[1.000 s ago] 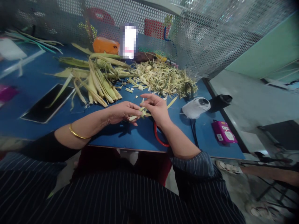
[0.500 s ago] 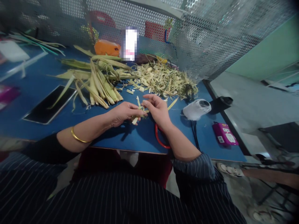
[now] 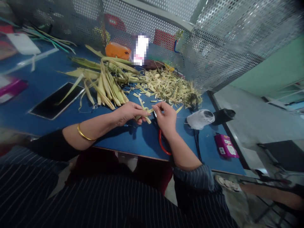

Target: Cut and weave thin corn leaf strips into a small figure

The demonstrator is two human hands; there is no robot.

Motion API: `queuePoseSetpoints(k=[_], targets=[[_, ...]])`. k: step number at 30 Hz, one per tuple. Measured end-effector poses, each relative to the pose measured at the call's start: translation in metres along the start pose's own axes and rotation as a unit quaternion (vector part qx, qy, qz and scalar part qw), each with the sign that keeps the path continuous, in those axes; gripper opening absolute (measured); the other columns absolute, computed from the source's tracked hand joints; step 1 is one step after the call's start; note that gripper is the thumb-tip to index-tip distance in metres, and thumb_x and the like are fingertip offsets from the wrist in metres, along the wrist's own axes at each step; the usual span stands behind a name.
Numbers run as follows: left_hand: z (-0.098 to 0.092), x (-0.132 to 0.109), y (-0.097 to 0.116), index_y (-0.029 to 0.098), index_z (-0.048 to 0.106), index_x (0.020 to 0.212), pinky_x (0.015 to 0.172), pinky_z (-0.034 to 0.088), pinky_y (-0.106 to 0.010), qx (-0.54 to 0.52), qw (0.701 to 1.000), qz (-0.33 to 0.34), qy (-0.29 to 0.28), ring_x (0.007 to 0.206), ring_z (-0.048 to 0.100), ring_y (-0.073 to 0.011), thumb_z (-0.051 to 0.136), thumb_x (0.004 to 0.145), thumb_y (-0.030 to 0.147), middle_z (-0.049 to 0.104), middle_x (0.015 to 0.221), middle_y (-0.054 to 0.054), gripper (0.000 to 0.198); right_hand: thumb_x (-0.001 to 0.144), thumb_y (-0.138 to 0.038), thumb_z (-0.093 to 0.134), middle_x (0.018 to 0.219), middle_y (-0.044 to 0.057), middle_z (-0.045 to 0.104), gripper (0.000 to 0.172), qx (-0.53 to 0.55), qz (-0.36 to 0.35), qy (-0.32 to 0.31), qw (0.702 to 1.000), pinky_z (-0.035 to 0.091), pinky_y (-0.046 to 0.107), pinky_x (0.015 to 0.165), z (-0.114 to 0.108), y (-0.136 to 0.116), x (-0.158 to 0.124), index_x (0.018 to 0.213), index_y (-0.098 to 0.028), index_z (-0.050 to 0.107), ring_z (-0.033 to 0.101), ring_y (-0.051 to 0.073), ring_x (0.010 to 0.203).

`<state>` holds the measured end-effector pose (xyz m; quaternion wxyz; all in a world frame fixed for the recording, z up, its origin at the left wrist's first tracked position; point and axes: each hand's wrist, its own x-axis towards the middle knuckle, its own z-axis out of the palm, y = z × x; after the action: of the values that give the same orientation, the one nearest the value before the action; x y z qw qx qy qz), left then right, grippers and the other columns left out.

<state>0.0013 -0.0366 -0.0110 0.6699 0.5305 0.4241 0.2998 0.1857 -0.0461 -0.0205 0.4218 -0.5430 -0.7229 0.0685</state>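
Observation:
My left hand [image 3: 133,113] is closed, its thumb and fingers pinching a small folded piece of pale corn husk strips [image 3: 148,120] just above the blue table. Strip ends stick out above and below the fingertips. My right hand [image 3: 166,117] is closed too, its thumb and forefinger pinching the end of a strip that runs from the piece. Below the right hand lie scissors with a red handle [image 3: 162,144], mostly covered by the hand and wrist. Beyond the left hand rests a bundle of corn husks [image 3: 106,85]; a heap of husk scraps [image 3: 169,85] lies behind the right.
A black phone [image 3: 57,101] lies at left under a husk strip. White thread spool [image 3: 200,118], black roll [image 3: 224,116] and purple packet [image 3: 226,145] stand at right. An orange packet [image 3: 117,50] sits by the perforated screen [image 3: 161,19]. Another person's leg [image 3: 268,193] shows at lower right.
My right hand has come down and slightly right, from fingers partly raised to a pinch at the strip's end. My left hand still holds the folded piece. The view has shifted slightly.

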Motion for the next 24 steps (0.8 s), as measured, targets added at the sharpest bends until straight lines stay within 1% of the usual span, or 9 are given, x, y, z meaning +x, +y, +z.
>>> queuePoseSetpoints(k=[2, 4, 7, 9, 11, 13, 16, 19, 24], targets=[[0.001, 0.001, 0.001, 0.011, 0.07, 0.063, 0.055, 0.05, -0.026, -0.027, 0.999, -0.01, 0.024, 0.048, 0.055, -0.0094, 0.08, 0.064, 0.034, 0.069, 0.066, -0.008, 0.025, 0.091, -0.036, 0.055, 0.09, 0.007, 0.064, 0.019, -0.039, -0.077, 0.045, 0.995, 0.042, 0.034, 0.077, -0.005, -0.003, -0.001, 0.083, -0.021, 0.064, 0.058, 0.02, 0.086], [0.002, 0.003, 0.0, 0.011, 0.069, 0.064, 0.054, 0.048, -0.025, -0.06, 0.997, -0.009, 0.056, 0.049, 0.055, -0.0091, 0.08, 0.064, 0.033, 0.068, 0.063, -0.007, 0.025, 0.091, -0.033, 0.056, 0.098, 0.008, 0.064, 0.014, -0.072, -0.181, 0.06, 0.979, 0.04, 0.038, 0.085, -0.009, -0.009, -0.004, 0.093, -0.023, 0.065, 0.057, 0.021, 0.094], [0.004, 0.007, -0.004, 0.01, 0.065, 0.06, 0.048, 0.041, -0.02, -0.089, 0.991, 0.013, 0.095, 0.047, 0.05, -0.0068, 0.08, 0.062, 0.03, 0.06, 0.055, -0.001, 0.025, 0.093, -0.025, 0.052, 0.087, 0.004, 0.064, 0.013, -0.159, -0.35, -0.037, 0.923, 0.036, 0.037, 0.088, -0.008, -0.02, -0.008, 0.096, -0.025, 0.065, 0.054, 0.018, 0.083], [0.005, 0.009, -0.007, 0.01, 0.064, 0.058, 0.045, 0.036, -0.019, -0.098, 0.989, 0.026, 0.108, 0.047, 0.047, -0.0056, 0.08, 0.061, 0.028, 0.056, 0.052, 0.001, 0.025, 0.096, -0.019, 0.045, 0.088, 0.005, 0.064, 0.02, -0.236, -0.403, -0.104, 0.878, 0.034, 0.038, 0.087, -0.003, -0.026, -0.01, 0.097, -0.022, 0.064, 0.052, 0.018, 0.083], [0.005, 0.009, -0.009, 0.01, 0.064, 0.059, 0.045, 0.034, -0.018, -0.103, 0.988, 0.032, 0.108, 0.048, 0.047, -0.0056, 0.081, 0.06, 0.028, 0.057, 0.054, 0.001, 0.025, 0.097, -0.014, 0.038, 0.091, 0.007, 0.063, 0.025, -0.29, -0.412, -0.129, 0.854, 0.033, 0.038, 0.087, 0.003, -0.028, -0.011, 0.099, -0.019, 0.063, 0.051, 0.02, 0.086], [0.005, 0.009, -0.009, 0.01, 0.065, 0.059, 0.046, 0.034, -0.019, -0.098, 0.989, 0.033, 0.106, 0.049, 0.047, -0.0059, 0.081, 0.059, 0.028, 0.057, 0.054, 0.001, 0.024, 0.097, -0.013, 0.036, 0.089, 0.007, 0.063, 0.026, -0.308, -0.41, -0.121, 0.85, 0.033, 0.038, 0.086, 0.007, -0.027, -0.012, 0.097, -0.017, 0.062, 0.051, 0.02, 0.084], [0.005, 0.007, -0.006, 0.01, 0.067, 0.06, 0.048, 0.035, -0.02, -0.082, 0.989, 0.041, 0.114, 0.049, 0.047, -0.0064, 0.08, 0.062, 0.028, 0.058, 0.053, 0.0, 0.023, 0.098, -0.013, 0.037, 0.077, 0.004, 0.06, 0.027, -0.289, -0.414, -0.095, 0.858, 0.034, 0.035, 0.085, 0.007, -0.026, -0.013, 0.087, -0.017, 0.061, 0.049, 0.018, 0.075], [0.006, 0.005, -0.002, 0.01, 0.067, 0.059, 0.051, 0.04, -0.023, -0.087, 0.987, 0.042, 0.128, 0.052, 0.052, -0.0091, 0.083, 0.058, 0.029, 0.063, 0.057, -0.003, 0.025, 0.098, -0.013, 0.035, 0.071, 0.002, 0.058, 0.031, -0.239, -0.436, -0.104, 0.861, 0.036, 0.033, 0.087, 0.006, -0.027, -0.017, 0.078, -0.018, 0.059, 0.049, 0.016, 0.072], [0.003, 0.005, 0.0, 0.01, 0.071, 0.073, 0.059, 0.048, -0.026, -0.105, 0.983, 0.049, 0.144, 0.059, 0.06, -0.0136, 0.086, 0.056, 0.03, 0.067, 0.062, -0.004, 0.03, 0.096, -0.017, 0.043, 0.073, 0.0, 0.064, 0.023, -0.143, -0.442, -0.093, 0.881, 0.039, 0.031, 0.092, 0.007, -0.026, -0.02, 0.083, -0.02, 0.062, 0.055, 0.013, 0.073]])
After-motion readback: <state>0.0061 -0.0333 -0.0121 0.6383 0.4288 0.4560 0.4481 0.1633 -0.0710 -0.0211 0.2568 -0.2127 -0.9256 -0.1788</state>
